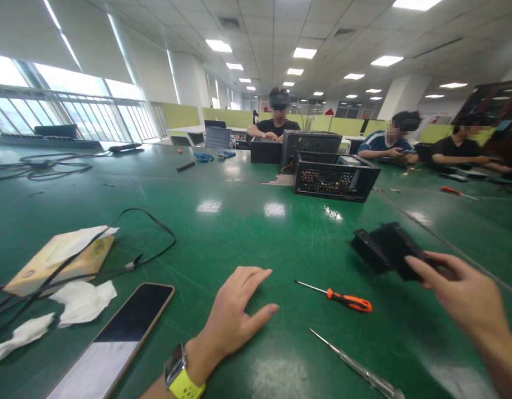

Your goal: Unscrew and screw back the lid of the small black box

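Note:
My right hand grips a black box-like part by its near right edge, fingers and thumb closed on it. The part appears raised off the green table, and what exactly it is does not show. My left hand rests near the table's middle with thumb and fingers apart, holding nothing. Between the hands lies an orange-and-black screwdriver, its tip toward my left hand. Closer to me is a second screwdriver with a clear handle.
Left of my left hand are a phone, crumpled tissues, a tissue box and a black cable. An open computer case stands ahead. Blue scissors lie farther back. Several people work across and to the right.

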Demonstrator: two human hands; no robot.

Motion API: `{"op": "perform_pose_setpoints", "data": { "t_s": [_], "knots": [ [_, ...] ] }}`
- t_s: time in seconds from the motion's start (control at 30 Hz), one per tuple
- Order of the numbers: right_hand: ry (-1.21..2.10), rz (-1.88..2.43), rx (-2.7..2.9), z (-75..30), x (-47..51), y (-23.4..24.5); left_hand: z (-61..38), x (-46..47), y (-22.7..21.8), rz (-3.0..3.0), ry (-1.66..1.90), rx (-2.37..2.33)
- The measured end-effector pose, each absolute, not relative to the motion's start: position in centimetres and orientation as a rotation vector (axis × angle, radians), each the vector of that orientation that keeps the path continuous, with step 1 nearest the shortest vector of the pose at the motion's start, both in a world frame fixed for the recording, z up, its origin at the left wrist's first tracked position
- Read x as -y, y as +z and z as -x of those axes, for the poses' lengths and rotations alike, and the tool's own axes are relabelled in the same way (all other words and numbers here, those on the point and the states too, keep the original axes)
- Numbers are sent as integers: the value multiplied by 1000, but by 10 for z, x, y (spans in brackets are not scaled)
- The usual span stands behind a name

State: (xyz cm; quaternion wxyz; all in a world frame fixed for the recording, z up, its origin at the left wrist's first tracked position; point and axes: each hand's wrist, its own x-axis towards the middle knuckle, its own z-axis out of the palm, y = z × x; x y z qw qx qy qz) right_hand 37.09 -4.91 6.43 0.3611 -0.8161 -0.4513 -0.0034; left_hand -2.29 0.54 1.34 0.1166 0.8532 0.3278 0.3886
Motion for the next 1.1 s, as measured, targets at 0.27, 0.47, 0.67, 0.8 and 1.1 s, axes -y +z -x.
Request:
{"op": "perform_pose_setpoints", "data": {
  "t_s": [0.27, 0.47, 0.67, 0.8, 1.1],
  "knots": [
    [-159, 2504, 1266, -444, 44, 35, 18, -5, 15, -2492, 1130, -967],
    [-231, 2405, 1594, -397, 2, 44, 18, -4, 15, -2513, 1125, -944],
    [-5, 2301, 1686, -366, -31, 44, 19, -4, 12, -2510, 1121, -924],
    [179, 1957, 1971, -299, -1, 54, 18, -5, 10, -2505, 1115, -965],
    [532, 1488, 2303, -207, 27, 42, 19, -2, 10, -2476, 907, -964]
  ]
}}
